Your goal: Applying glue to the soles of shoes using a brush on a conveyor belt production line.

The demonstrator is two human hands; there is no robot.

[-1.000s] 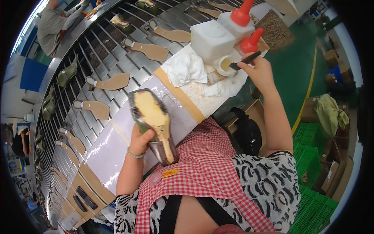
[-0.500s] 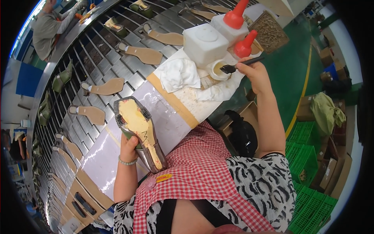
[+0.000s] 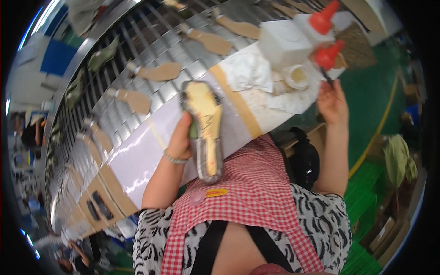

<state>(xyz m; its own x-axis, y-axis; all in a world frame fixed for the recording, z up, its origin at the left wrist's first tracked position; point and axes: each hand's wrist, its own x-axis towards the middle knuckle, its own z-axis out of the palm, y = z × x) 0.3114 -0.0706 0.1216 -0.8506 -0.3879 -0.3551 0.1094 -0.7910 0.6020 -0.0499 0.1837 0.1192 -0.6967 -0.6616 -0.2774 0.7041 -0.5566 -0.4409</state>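
My left hand (image 3: 179,137) grips a shoe upper on its last (image 3: 201,103), bottom side up. The bottom is pale yellow with a dark scribble, and a dark edge is folded around it. Out to the right, my right hand (image 3: 333,104) is closed on a dark brush (image 3: 326,77); motion smears both. Beside that hand stands a small open jar (image 3: 298,78) with pale yellow stuff inside, on the stained white end of the board. The brush is apart from the jar.
A crumpled white cloth (image 3: 247,73), a white plastic container (image 3: 283,43) and two red nozzles (image 3: 324,17) stand around the jar. Tan shoe soles (image 3: 160,72) lie along the metal slatted conveyor (image 3: 137,52). Green crates (image 3: 360,201) are at the right.
The whole view has shifted, so things sit further right. My right hand has drawn the brush away from the jar's mouth. The shoe in my left hand has turned more upright in view.
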